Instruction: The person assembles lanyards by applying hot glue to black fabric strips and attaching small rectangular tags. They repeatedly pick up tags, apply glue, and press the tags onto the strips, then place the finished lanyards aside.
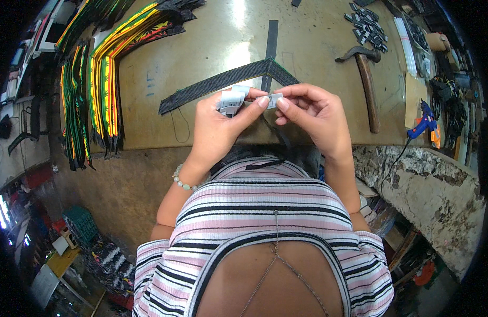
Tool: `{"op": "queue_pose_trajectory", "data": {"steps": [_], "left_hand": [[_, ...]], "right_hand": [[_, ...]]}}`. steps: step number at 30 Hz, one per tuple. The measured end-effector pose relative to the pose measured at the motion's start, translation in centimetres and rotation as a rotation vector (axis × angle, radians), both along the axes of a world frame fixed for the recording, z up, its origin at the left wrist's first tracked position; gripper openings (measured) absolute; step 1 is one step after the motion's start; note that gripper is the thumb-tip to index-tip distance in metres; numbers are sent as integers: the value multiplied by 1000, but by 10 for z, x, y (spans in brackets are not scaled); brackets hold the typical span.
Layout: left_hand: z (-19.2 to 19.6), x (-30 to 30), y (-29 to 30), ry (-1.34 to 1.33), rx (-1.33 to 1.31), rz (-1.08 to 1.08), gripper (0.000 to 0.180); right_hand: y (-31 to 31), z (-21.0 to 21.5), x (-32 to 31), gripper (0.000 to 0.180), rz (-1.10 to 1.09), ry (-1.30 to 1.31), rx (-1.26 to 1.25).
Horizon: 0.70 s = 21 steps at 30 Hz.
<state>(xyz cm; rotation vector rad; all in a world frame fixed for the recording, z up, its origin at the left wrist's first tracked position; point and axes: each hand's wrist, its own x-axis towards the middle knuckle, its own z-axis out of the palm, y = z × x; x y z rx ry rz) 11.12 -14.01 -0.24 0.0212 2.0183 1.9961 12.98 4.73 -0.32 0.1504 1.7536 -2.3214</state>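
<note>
My left hand (216, 126) is closed, with a grey-white label strip (232, 100) looped over its fingers. At the strip's end, thumb and finger of my right hand (320, 119) pinch a small pale section (275, 100) that meets my left thumb tip. Whether that section is still joined to the strip cannot be made out. Just beyond both hands lies a black woven band (212, 80), angled at its middle, with a loose thread trailing at its left end. A flat black strip (272, 39) runs away from its bend.
Stacks of green, yellow and red patterned bands (103, 79) lie on the table's left. Over to the right are a wooden-handled hammer (367, 90), a heap of small black-and-white folded labels (368, 29) and a blue glue gun (425, 121) with a cord. Bundled black cords (449, 103) line the far right.
</note>
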Motion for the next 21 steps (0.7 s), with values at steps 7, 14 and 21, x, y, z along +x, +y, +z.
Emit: {"op": "queue_pose_trajectory", "data": {"steps": [7, 14, 21], "left_hand": [[-14, -17, 3, 299, -282, 19, 21], [-27, -62, 7, 427, -691, -100, 29], [-34, -65, 10, 378, -561, -28, 29]], "right_hand": [[9, -3, -26, 20, 89, -6, 299], [4, -31, -68, 22, 31, 169, 772], [5, -39, -73, 23, 2, 74, 773]]}}
